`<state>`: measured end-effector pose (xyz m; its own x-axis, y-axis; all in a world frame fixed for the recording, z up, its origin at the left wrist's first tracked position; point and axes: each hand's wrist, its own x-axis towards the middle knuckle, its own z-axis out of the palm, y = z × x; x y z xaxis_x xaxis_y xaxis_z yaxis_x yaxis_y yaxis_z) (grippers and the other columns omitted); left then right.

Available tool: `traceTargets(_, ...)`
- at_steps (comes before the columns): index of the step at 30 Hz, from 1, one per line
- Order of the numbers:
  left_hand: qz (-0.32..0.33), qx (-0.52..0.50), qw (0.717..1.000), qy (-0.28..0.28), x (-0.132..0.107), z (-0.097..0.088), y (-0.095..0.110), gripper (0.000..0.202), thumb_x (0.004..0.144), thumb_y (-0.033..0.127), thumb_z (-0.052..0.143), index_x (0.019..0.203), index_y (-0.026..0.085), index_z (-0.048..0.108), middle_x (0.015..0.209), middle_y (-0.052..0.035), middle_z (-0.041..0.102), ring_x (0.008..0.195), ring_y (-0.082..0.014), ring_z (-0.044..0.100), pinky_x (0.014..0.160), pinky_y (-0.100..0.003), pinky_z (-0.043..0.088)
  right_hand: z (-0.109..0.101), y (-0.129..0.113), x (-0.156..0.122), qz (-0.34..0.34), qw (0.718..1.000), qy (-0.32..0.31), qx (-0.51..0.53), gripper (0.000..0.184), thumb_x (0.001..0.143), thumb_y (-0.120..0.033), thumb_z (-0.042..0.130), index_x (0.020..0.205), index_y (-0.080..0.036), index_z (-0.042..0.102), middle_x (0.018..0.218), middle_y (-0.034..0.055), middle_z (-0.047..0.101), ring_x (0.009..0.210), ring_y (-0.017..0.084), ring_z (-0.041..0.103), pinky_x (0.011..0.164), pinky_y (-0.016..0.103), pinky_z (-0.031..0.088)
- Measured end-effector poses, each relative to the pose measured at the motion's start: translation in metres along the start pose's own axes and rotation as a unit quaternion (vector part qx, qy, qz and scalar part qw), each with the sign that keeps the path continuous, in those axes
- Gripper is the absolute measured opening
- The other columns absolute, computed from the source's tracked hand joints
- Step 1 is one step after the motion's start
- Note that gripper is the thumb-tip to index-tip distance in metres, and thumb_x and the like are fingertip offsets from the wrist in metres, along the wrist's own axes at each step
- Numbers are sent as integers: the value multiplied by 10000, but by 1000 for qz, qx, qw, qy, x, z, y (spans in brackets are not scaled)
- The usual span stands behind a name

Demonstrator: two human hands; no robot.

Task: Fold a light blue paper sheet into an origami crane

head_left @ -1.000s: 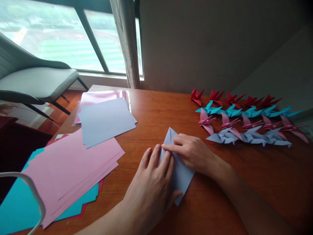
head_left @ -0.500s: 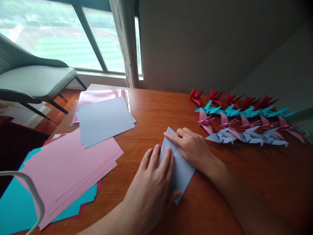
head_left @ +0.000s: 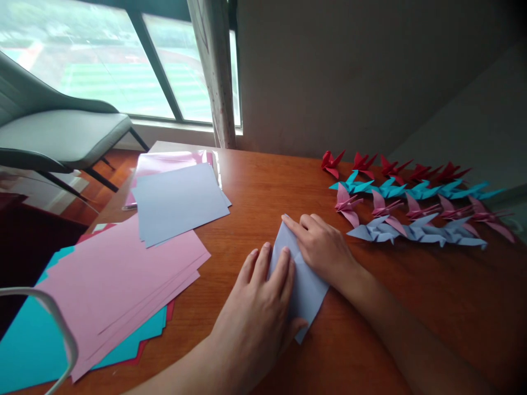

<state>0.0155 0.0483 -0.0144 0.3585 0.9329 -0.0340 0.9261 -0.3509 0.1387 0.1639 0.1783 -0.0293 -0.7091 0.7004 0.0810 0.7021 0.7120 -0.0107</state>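
A folded lavender-blue paper (head_left: 307, 291), kite-shaped, lies on the wooden table (head_left: 267, 186) in front of me. My left hand (head_left: 257, 312) lies flat on its left half, fingers stretched out and pressing it down. My right hand (head_left: 323, 247) rests on its upper right part, the index finger stretched along the fold to the paper's far tip, the other fingers curled on the sheet.
Rows of finished paper cranes (head_left: 411, 197) in red, teal, pink and lavender stand at the right. Loose sheets lie at the left: lavender (head_left: 177, 200), pink (head_left: 119, 280), teal (head_left: 24, 345). A grey chair (head_left: 57, 131) stands by the window. A white curved bar (head_left: 61, 329) shows at the bottom left.
My right index finger has slid up along the fold from the paper's middle to its far tip. My left hand has stayed flat on the paper.
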Motion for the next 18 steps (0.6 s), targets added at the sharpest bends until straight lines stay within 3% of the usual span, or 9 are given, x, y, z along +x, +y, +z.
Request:
traceTargets(8, -8, -8, 1000, 2, -1, 0, 1, 726, 902, 510, 493, 1487, 93, 389, 1546, -163, 399, 1445, -415, 270, 1187, -548, 247, -6, 10, -7, -186, 976, 20, 110, 350, 951, -176, 485, 1248, -227, 662, 872, 59, 607, 808, 196, 501, 717, 315, 403)
traceTargets(18, -8, -18, 1000, 2, -2, 1, 2, 714, 931, 575, 415, 1479, 118, 408, 1507, -145, 453, 1457, -421, 248, 1188, -558, 243, -5, 16, -4, -217, 956, -10, 198, 374, 930, -137, 477, 1218, -261, 680, 849, 40, 579, 802, 182, 491, 733, 310, 382)
